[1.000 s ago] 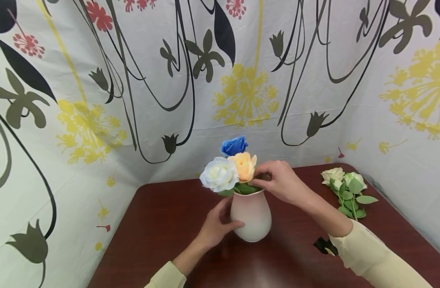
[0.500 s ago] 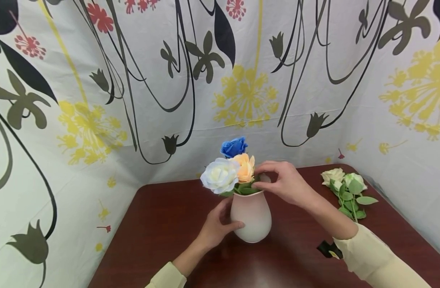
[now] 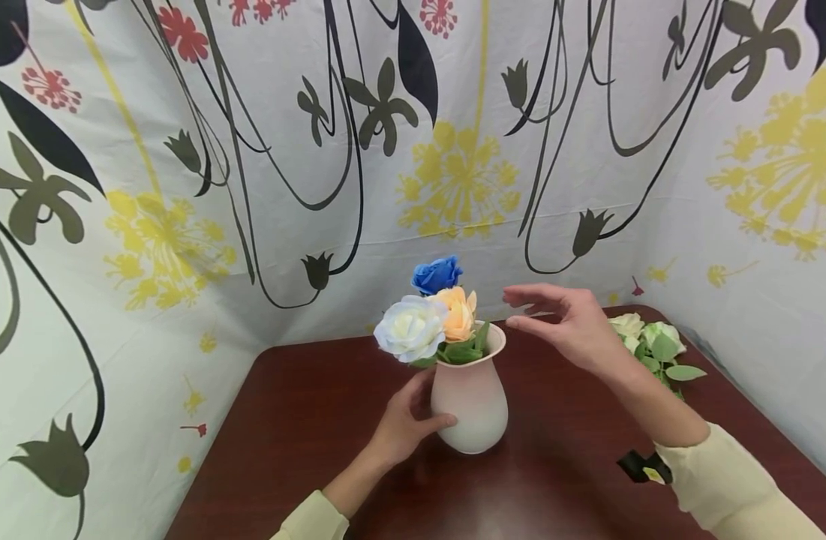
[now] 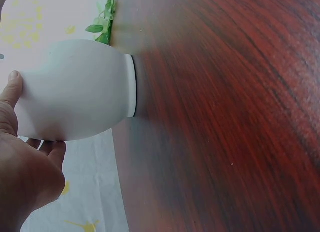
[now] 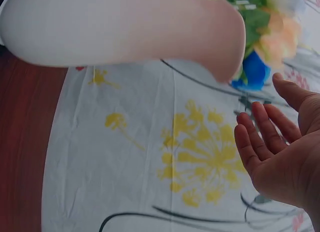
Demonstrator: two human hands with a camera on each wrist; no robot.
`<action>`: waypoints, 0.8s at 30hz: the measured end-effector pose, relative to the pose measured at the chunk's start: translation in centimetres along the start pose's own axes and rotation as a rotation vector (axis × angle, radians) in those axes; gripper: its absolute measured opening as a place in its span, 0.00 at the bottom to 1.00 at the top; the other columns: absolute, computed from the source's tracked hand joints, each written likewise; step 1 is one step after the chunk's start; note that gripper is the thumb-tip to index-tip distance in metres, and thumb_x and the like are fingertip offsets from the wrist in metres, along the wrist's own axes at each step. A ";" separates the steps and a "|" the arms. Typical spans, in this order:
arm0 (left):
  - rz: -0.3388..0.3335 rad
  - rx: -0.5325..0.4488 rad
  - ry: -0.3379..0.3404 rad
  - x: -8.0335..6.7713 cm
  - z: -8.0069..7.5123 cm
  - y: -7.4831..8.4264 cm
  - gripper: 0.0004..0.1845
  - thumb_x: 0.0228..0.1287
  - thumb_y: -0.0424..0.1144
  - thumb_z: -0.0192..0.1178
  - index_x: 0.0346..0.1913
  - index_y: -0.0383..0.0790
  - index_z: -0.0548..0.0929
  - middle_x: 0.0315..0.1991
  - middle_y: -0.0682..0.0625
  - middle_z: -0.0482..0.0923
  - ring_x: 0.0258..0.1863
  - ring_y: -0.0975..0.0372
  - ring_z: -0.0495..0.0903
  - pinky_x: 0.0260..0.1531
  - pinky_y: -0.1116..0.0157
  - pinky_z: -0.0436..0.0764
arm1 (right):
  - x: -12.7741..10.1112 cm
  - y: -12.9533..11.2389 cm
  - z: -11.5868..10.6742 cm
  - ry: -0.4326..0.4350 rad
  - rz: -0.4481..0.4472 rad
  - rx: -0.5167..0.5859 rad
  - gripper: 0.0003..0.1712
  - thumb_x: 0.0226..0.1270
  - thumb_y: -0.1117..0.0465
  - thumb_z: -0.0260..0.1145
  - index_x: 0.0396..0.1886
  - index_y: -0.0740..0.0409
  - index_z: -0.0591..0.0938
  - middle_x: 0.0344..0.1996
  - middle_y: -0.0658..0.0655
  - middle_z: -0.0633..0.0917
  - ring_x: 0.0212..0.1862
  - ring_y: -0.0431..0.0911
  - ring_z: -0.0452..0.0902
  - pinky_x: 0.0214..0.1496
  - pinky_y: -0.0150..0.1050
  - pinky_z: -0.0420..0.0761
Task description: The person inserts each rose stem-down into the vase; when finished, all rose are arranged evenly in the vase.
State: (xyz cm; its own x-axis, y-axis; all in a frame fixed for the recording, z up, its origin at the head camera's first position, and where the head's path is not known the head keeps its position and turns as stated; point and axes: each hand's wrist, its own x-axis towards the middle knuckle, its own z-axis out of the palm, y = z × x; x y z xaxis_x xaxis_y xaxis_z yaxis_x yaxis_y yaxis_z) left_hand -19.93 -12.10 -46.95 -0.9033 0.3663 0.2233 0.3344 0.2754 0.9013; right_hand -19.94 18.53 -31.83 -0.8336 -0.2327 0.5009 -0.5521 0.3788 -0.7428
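A pale pinkish-white vase (image 3: 470, 409) stands upright on the table. From its mouth rise a pale blue-white rose (image 3: 410, 328), a peach rose (image 3: 458, 313) and a blue rose (image 3: 437, 275), all leaning to the left side. My left hand (image 3: 404, 424) holds the vase's left side, thumb across the front and fingers round behind; the left wrist view shows this grip on the vase (image 4: 80, 89) too. To the right of the vase mouth, my right hand (image 3: 571, 326) hovers with fingers extended and apart, holding nothing. The right wrist view shows its bare palm.
White roses with green leaves (image 3: 662, 345) lie at the table's right back, partly behind my right forearm. A small black item with a yellow mark (image 3: 645, 466) is by my right sleeve. Flower-printed cloth (image 3: 284, 187) hangs behind the dark red table (image 3: 304, 397).
My right hand has let go at the vase mouth and moved right, its fingers spreading. A green leaf and the vase's right rim now show. The left hand keeps its hold.
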 end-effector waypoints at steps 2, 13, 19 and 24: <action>-0.003 0.001 0.001 0.0 0.0 0.0 0.42 0.65 0.51 0.77 0.78 0.65 0.69 0.74 0.61 0.73 0.71 0.60 0.75 0.69 0.49 0.76 | -0.2 0.3 -0.8 0.026 0.028 0.037 0.24 0.70 0.60 0.77 0.65 0.55 0.86 0.59 0.55 0.88 0.51 0.42 0.88 0.51 0.30 0.86; 0.016 0.009 0.003 0.0 -0.1 0.0 0.42 0.65 0.50 0.77 0.79 0.63 0.68 0.74 0.59 0.73 0.71 0.59 0.75 0.69 0.49 0.77 | -1.6 4.9 -5.5 0.115 0.125 0.471 0.30 0.78 0.69 0.66 0.77 0.61 0.74 0.64 0.46 0.86 0.65 0.38 0.81 0.60 0.26 0.80; 0.014 0.021 0.005 0.0 0.0 0.0 0.43 0.64 0.50 0.77 0.79 0.62 0.68 0.75 0.59 0.73 0.72 0.60 0.74 0.69 0.50 0.76 | -2.9 9.0 -7.6 0.146 0.135 0.670 0.29 0.81 0.73 0.59 0.78 0.60 0.72 0.63 0.45 0.86 0.64 0.35 0.81 0.61 0.25 0.79; 0.020 0.026 0.006 0.0 0.0 0.0 0.43 0.64 0.50 0.77 0.79 0.61 0.68 0.75 0.58 0.72 0.72 0.59 0.74 0.69 0.52 0.77 | -4.3 12.6 -8.9 0.166 0.114 0.948 0.24 0.82 0.78 0.52 0.64 0.54 0.84 0.59 0.52 0.88 0.60 0.40 0.85 0.61 0.32 0.82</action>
State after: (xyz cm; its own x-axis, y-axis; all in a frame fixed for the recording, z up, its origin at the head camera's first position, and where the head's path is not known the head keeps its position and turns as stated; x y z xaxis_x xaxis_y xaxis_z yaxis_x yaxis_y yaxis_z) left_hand -19.92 -12.09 -46.98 -0.8978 0.3671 0.2434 0.3594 0.2914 0.8865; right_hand -23.14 32.25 -39.35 -0.9101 -0.0819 0.4062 -0.3135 -0.5051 -0.8041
